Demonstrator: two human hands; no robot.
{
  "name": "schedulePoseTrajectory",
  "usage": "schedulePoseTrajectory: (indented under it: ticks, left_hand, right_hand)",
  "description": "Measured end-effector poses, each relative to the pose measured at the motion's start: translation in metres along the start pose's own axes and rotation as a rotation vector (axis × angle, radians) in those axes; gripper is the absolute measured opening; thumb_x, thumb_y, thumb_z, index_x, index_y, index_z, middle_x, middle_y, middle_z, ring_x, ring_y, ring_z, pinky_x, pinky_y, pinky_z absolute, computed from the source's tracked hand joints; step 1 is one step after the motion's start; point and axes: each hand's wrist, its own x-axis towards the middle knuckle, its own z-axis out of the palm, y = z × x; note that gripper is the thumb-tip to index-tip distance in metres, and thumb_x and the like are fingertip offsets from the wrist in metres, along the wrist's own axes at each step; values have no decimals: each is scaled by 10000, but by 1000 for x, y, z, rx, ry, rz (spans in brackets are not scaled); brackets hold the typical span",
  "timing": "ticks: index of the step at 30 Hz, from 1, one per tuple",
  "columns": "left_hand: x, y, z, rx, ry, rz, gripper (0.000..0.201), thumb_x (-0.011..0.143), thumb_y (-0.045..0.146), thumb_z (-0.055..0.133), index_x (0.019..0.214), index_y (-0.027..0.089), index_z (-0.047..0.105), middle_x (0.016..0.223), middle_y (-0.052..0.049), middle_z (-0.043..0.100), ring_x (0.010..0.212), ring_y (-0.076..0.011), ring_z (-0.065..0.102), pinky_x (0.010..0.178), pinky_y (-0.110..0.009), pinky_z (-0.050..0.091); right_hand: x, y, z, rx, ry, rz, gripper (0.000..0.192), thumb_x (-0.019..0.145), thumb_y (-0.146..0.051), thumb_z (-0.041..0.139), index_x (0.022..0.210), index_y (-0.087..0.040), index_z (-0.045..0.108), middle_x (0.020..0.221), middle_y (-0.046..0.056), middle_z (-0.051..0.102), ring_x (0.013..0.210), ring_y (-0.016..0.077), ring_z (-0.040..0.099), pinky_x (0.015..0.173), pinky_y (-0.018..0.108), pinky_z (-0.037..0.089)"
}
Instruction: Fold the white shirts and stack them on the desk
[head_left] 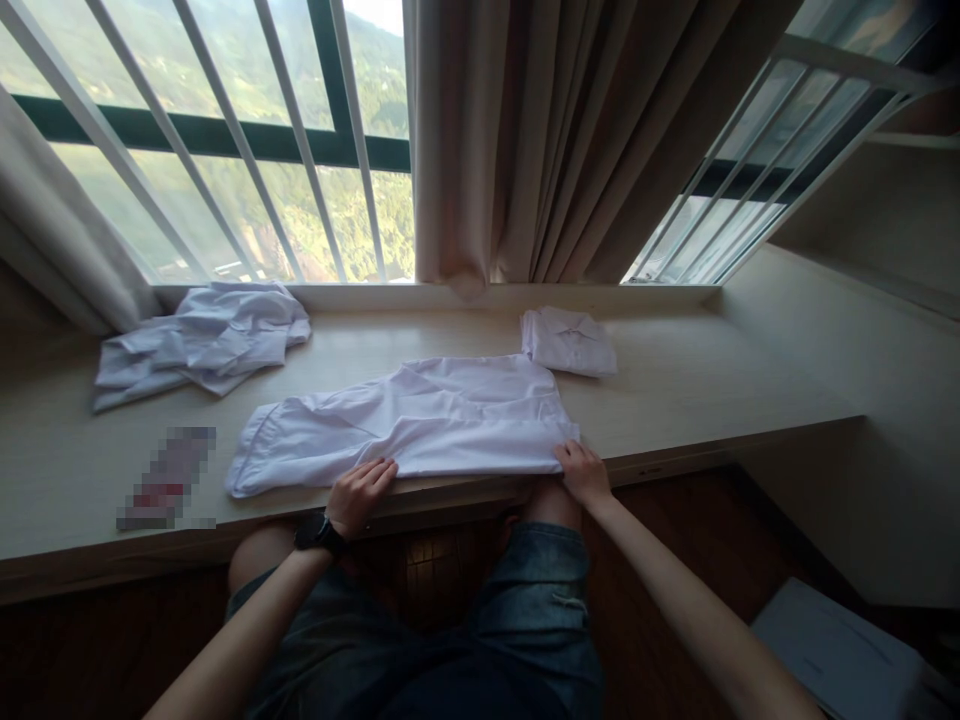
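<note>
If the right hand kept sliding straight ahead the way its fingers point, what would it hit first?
The right hand already touches the white shirt at its near corner; continuing forward, probably the small folded garment next, though depth is unclear.

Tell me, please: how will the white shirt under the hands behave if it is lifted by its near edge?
The white shirt would probably sag and unfold, since its thin cloth already creases. It looks light. On the smooth desk it may slide when the left hand or right hand pushes.
</note>
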Motion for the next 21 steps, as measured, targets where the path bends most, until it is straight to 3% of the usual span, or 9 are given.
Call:
schedulePoseTrajectory:
  ticks: [4, 7, 9, 11, 15, 18, 21]
  left_hand:
    - [-9, 8, -14, 30, 7, -8, 471, 917, 123, 461, 1351, 247, 597, 1401, -80, 598, 1357, -277, 504, 1157, -507, 376]
    - [-16, 8, -24, 90, 14, -69, 543, 915, 219, 504, 1457, 256, 489, 1548, -83, 431, 1479, -317, 307, 1213, -592, 206]
    - [-21, 6, -26, 118, 1, -93, 528, 927, 264, 504, 1454, 277, 494, 1561, -74, 411, 1486, -323, 288, 1208, -603, 186]
    - [-26, 4, -24, 143, -13, -91, 491, 946, 281, 481, 1435, 298, 520, 1550, -59, 431, 1478, -316, 308, 1205, -597, 184]
    - [-36, 6, -17, 193, -5, -83, 522, 965, 298, 451, 1487, 298, 461, 1575, -49, 382, 1494, -307, 272, 1215, -587, 140]
    - [-39, 9, -18, 194, 7, -85, 549, 968, 315, 445, 1516, 289, 415, 1581, -52, 364, 1501, -297, 254, 1223, -564, 135]
    - [-30, 15, -24, 190, 26, -124, 540, 971, 344, 447, 1508, 294, 428, 1587, -52, 356, 1498, -308, 259, 1219, -587, 127]
  right_hand:
    - [15, 20, -11, 272, -220, -103, 415, 664, -35, 573, 1036, -192, 669, 1059, 109, 647, 1017, 267, 566, 874, 345, 425]
    - [42, 42, -20, 554, -373, -139, 436, 674, -116, 604, 1091, -211, 688, 1153, 72, 676, 1054, 252, 597, 936, 330, 441]
    - [63, 49, -21, 630, -312, -15, 441, 734, -185, 605, 1168, -217, 674, 1216, 69, 673, 1095, 250, 609, 949, 313, 446]
    - [83, 48, -16, 587, -197, 202, 451, 792, -267, 604, 1235, -191, 643, 1236, 102, 669, 1118, 260, 614, 938, 308, 452]
    - [102, 40, 9, 497, -128, 576, 432, 843, -390, 603, 1193, -143, 656, 1156, 159, 696, 1070, 270, 647, 890, 311, 472]
    - [98, 42, 25, 534, -101, 706, 356, 825, -381, 617, 1096, -160, 685, 1089, 144, 717, 1006, 265, 669, 848, 308, 486]
    - [92, 49, 30, 527, -131, 722, 356, 777, -365, 656, 1072, -168, 691, 1051, 145, 721, 977, 292, 673, 832, 333, 493]
